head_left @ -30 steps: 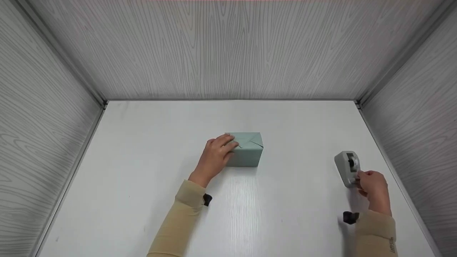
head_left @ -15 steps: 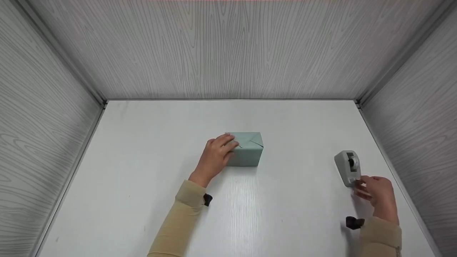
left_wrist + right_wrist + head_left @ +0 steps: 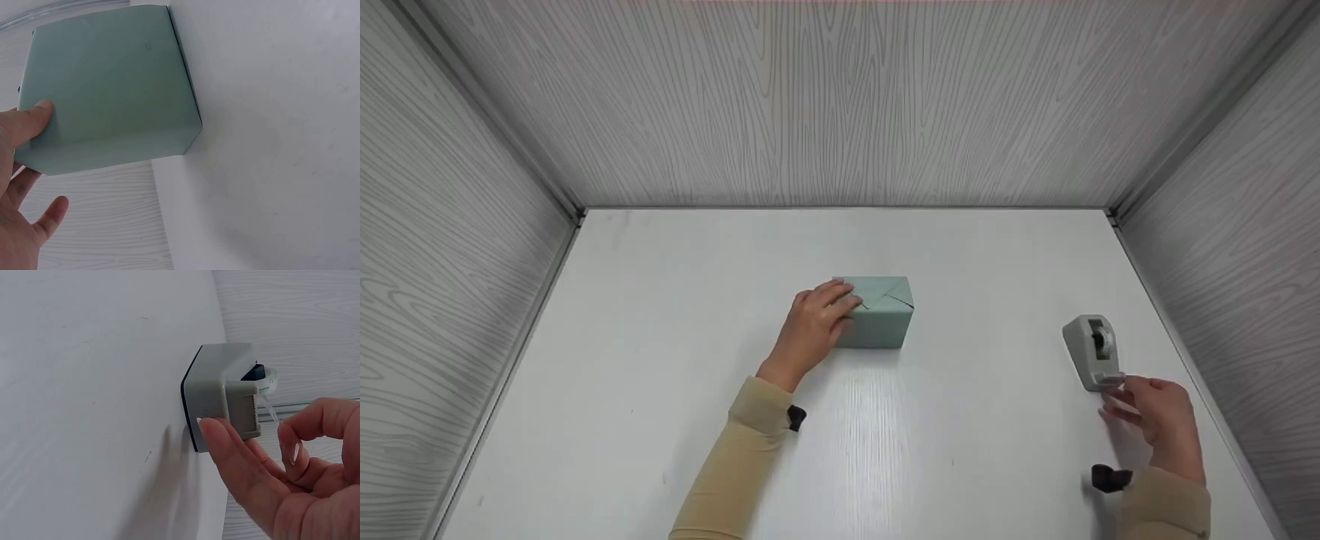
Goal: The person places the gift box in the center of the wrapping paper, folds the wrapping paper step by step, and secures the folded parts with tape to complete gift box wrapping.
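A box wrapped in pale green paper [image 3: 881, 326] sits at the middle of the table, folded flaps on its upper face. My left hand [image 3: 808, 326] grips its left end, fingers over the top and the thumb [image 3: 35, 119] against the near side. At the right stands a grey tape dispenser [image 3: 1081, 352] with a roll of clear tape [image 3: 269, 381]. Thumb and forefinger of my right hand [image 3: 1166, 412] pinch the free end of the tape strip [image 3: 270, 410], which runs from the roll. Other right fingers lie close by the dispenser's front, below its toothed cutter [image 3: 256, 410].
The white table [image 3: 660, 300] is bounded by grey wood-grain panels at the back [image 3: 840, 105], left and right. The right panel [image 3: 1237, 247] rises not far beyond the dispenser. A dark wrist camera [image 3: 1110, 478] sticks out from the right cuff.
My right hand has moved toward me and slightly right, drawing the tape out past the dispenser's front. My left hand and the box have stayed in place.
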Available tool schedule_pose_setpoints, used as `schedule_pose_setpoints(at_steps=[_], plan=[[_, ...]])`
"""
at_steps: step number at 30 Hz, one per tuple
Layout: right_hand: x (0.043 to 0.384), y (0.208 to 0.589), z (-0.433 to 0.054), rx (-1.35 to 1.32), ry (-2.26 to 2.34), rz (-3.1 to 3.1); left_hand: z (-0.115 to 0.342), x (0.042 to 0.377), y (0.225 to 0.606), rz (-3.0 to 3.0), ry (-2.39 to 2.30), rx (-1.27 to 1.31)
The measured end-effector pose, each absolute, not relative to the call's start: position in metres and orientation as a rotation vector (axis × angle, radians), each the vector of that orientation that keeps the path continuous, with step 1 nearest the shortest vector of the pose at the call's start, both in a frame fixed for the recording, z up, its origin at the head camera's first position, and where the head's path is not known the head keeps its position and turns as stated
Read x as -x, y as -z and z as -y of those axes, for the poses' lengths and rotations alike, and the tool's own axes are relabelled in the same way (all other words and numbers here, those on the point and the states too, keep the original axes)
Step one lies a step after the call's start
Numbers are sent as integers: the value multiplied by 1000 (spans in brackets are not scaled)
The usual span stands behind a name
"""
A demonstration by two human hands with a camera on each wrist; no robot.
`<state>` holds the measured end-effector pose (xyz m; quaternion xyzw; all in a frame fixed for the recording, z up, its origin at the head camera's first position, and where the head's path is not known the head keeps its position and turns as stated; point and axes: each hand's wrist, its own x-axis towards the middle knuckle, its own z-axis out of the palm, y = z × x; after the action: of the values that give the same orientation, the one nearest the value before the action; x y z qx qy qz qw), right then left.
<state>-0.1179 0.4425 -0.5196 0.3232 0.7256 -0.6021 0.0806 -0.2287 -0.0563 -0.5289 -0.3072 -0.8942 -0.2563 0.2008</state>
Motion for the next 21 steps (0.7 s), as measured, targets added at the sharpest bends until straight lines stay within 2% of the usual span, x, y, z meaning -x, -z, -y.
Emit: schedule_pose_setpoints(at_steps=[13,21], plan=[[119,520,-442,-1146,1702,-2257,56,229,528,2492,716,865],[120,519,-442,-1129,1680,-2239,56,227,528,2494,710,858]])
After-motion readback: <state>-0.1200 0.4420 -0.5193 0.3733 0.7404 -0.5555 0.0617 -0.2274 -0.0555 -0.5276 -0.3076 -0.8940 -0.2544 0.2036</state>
